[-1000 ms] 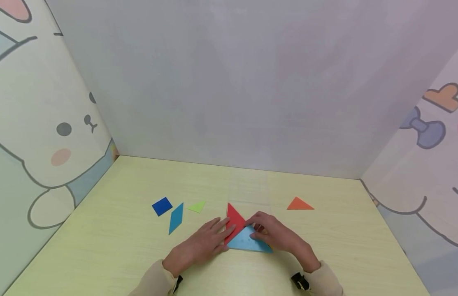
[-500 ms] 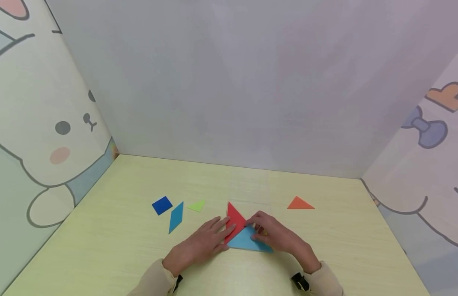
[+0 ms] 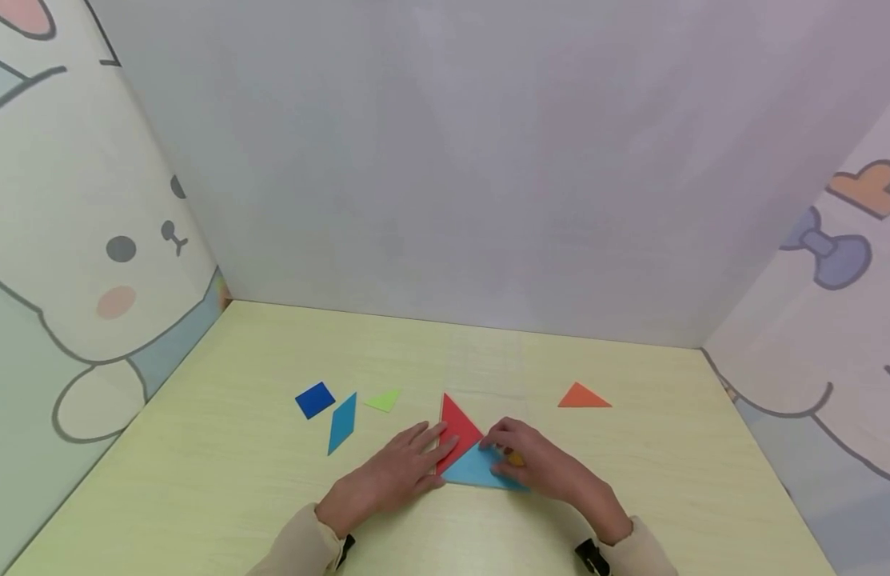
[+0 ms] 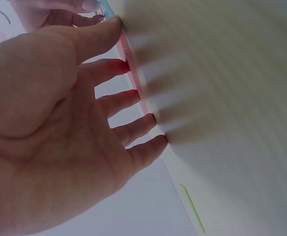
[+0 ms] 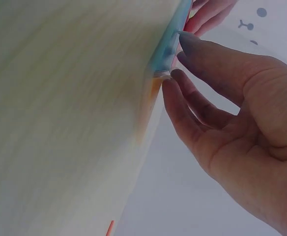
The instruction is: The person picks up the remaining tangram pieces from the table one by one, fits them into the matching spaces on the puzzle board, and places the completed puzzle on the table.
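In the head view my left hand (image 3: pixel 401 472) lies with spread fingers on a large red triangle (image 3: pixel 455 428). The left wrist view shows its fingertips (image 4: pixel 133 96) down along the red piece. A light blue triangle (image 3: pixel 473 468) lies against the red one's lower edge. My right hand (image 3: pixel 534 456) is bent over the light blue triangle's right side. A yellow piece (image 3: pixel 515 458) shows between its fingers and thumb, its shape mostly hidden. In the right wrist view the thumb is at the blue triangle (image 5: pixel 165 51), and the other fingertips are at the yellow piece's end (image 5: pixel 155 88).
To the left lie a dark blue rectangular piece (image 3: pixel 315 400), a blue parallelogram (image 3: pixel 342 424) and a small green triangle (image 3: pixel 383 401). An orange triangle (image 3: pixel 584 396) lies to the right. Walls with cartoon prints flank the pale wooden table (image 3: pixel 221 464), and a plain wall rises behind it.
My right hand has shifted slightly right and toward me, its fingertips drawing back from the red triangle's right corner. More of the yellow piece shows. The left hand keeps its place.
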{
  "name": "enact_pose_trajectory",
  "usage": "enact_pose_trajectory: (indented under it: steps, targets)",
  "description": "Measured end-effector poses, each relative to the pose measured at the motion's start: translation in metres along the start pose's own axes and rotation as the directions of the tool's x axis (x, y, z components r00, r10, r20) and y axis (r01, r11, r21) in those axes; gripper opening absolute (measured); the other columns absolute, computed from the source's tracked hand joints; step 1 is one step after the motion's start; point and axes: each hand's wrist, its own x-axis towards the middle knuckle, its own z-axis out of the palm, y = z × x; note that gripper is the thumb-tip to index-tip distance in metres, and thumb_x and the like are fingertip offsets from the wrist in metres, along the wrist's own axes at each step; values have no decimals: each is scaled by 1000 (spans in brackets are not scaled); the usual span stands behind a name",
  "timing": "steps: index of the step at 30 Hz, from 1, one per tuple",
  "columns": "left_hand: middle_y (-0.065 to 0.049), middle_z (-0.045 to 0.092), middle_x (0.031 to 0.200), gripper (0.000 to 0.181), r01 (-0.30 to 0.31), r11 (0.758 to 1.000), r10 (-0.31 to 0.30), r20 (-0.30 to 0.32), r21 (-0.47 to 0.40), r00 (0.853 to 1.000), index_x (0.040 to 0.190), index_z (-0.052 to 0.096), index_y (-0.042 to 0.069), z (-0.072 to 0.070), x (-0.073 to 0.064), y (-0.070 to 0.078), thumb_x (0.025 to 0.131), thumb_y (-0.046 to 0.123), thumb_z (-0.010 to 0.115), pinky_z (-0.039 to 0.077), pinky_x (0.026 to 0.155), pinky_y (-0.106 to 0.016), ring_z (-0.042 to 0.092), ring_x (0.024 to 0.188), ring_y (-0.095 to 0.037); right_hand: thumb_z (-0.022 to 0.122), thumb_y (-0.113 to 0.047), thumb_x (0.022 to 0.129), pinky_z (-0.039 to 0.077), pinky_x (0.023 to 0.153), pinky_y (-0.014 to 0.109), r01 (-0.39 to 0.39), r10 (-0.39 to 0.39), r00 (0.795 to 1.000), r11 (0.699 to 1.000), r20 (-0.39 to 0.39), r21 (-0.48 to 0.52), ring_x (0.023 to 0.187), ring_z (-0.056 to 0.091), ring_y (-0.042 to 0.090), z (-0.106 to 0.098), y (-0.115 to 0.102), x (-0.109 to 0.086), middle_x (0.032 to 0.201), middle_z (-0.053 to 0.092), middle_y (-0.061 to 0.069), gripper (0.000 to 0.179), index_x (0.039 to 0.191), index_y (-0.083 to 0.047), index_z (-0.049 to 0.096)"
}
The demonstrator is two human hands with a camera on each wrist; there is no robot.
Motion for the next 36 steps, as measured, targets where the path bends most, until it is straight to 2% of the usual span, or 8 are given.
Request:
enact_pose_trajectory:
  steps: [14, 20, 30, 36]
  targets:
    - [-9, 33, 165, 64, -6, 1000, 6, 1, 4, 1000, 160, 37, 16, -1, 0, 0, 104, 37, 60, 30, 120, -49, 31, 150, -35, 76, -11, 94, 54, 97, 35, 29, -30, 1000, 993, -6, -117, 113, 56, 22, 0, -4, -8, 124, 60, 3, 31, 125, -8, 71]
    - [-10, 34, 164, 66, -17, 999, 17, -8, 28, 1000, 160, 38, 15, -2, -2, 0, 103, 37, 62, 32, 120, -48, 32, 149, -34, 75, -11, 94, 53, 100, 37, 25, -24, 1000, 990, 9, -135, 120, 55, 26, 1, -6, -12, 133, 60, 6, 37, 131, -9, 68]
    - [-10, 35, 163, 68, -28, 998, 29, -12, 61, 1000, 160, 39, 16, -3, 0, -1, 101, 38, 64, 32, 119, -48, 33, 148, -34, 76, -10, 94, 52, 102, 37, 124, -125, 992, 976, 5, -178, 129, 51, 30, 7, -13, -23, 146, 54, 10, 48, 140, -8, 62]
    - [-10, 35, 163, 66, -27, 998, 28, -14, 48, 1000, 160, 39, 15, -3, -1, 0, 102, 37, 63, 32, 120, -48, 32, 149, -34, 75, -7, 94, 53, 101, 36, 139, -139, 990, 974, 14, -179, 132, 49, 32, 8, -17, -23, 148, 52, 10, 52, 143, -9, 59]
